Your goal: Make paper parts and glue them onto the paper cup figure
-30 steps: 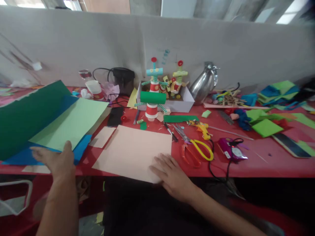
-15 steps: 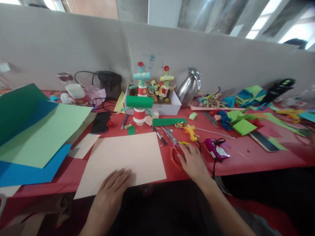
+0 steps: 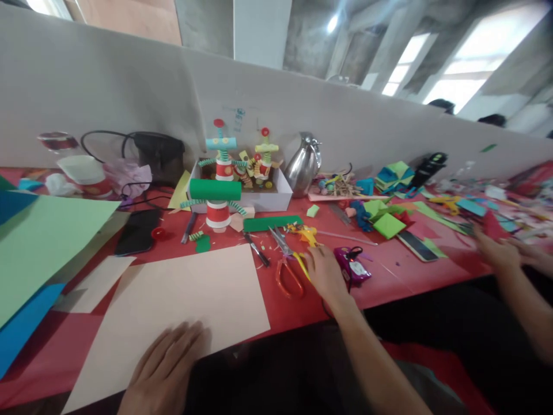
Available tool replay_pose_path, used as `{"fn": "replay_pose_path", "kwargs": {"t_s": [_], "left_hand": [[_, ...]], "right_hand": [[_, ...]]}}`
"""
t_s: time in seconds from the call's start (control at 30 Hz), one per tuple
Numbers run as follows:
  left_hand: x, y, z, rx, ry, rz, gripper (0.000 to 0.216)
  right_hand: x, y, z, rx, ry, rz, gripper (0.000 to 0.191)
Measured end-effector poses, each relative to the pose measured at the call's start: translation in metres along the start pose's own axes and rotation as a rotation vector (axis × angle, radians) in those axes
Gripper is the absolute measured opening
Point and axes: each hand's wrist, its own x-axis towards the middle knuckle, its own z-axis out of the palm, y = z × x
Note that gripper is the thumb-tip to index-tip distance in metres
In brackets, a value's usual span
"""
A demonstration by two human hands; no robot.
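Observation:
My left hand [image 3: 162, 369] lies flat, fingers apart, on the near edge of a pale peach paper sheet [image 3: 173, 305] on the red table [image 3: 389, 276]. Further right, my right hand [image 3: 325, 274] rests over the yellow handle of the orange-and-yellow scissors [image 3: 287, 271], which lie on the table; its fingertips are hidden, so a grip cannot be confirmed. A yellow glue gun [image 3: 305, 232] and a purple packet [image 3: 355, 266] lie just beyond that hand.
Green and blue sheets [image 3: 34, 248] lie at the left, near a black phone [image 3: 137, 231]. Paper-cup robot figures [image 3: 217, 193] stand before a white box [image 3: 259, 199] and a steel jug [image 3: 301, 164]. Folded coloured papers [image 3: 389, 222] crowd the right, where another person's hands [image 3: 501, 253] work.
My left hand left the blue and green sheets and came down on the peach sheet. My right hand went from the sheet's corner to the scissors. The view swung right.

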Motion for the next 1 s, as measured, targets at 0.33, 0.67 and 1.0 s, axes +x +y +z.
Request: {"fn": "replay_pose_path", "kwargs": {"t_s": [0.33,0.67,1.0], "left_hand": [[-0.009,-0.011,0.010,0.028,-0.002,0.080,0.058],[-0.004,-0.006,0.005,0.002,-0.016,0.054,0.060],[-0.006,-0.005,0.007,-0.009,-0.018,0.047,0.060]], "right_hand": [[0.071,0.010,-0.001,-0.115,-0.190,0.254,0.034],[0.074,-0.005,-0.017,-0.141,-0.119,0.310,0.037],[-0.018,-0.027,-0.002,-0.010,-0.100,-0.135,0.040]]}}
